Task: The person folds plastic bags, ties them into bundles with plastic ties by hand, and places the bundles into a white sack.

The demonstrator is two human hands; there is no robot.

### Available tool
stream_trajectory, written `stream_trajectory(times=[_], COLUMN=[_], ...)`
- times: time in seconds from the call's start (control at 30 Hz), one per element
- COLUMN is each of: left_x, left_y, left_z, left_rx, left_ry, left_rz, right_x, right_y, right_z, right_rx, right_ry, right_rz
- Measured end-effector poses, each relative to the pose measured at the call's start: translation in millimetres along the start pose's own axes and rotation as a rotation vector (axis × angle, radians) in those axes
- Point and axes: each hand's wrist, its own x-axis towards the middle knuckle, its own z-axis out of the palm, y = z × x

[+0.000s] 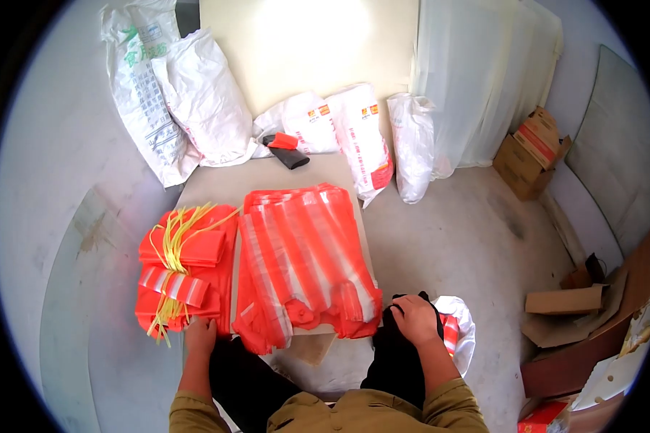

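Stack of red-and-white striped thin plastic bags (307,252) is lying spread on a pale grey-beige desk (231,182), its near edge hanging toward the person's lap. Just left of the stack, a pile of folded bright red plastic bags (195,249) is sitting under a fanned bunch of thin yellow strips (172,245) and a small folded red-and-white striped bundle (184,287).

Near the stack's lower left corner, the left hand (201,333) is reaching forward from a brown sleeve (195,413), forearm nearly straight, fingers curling at the red pile's near edge; whether its grip is pinching anything cannot be told.

Right of the stack's lower right corner, the right hand (417,319) is resting palm down over a knee in black trousers (393,361), forearm slanting inward, its grip loose with nothing held. Beyond the stack, a dark grey-and-red object (289,153) is lying before white sacks (303,119).
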Motion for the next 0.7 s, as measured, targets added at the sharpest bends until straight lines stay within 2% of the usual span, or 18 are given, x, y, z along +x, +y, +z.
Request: stream_trajectory(times=[0.7], left_x=[-0.6], left_y=[6.6], left_z=[-4.4], left_rx=[-0.012], left_ry=[-0.034], left_rz=[-0.064], right_x=[2.8], right_y=[-2.3], right_z=[3.9], right_rx=[-0.022], right_ry=[-0.042], right_rz=[0.002])
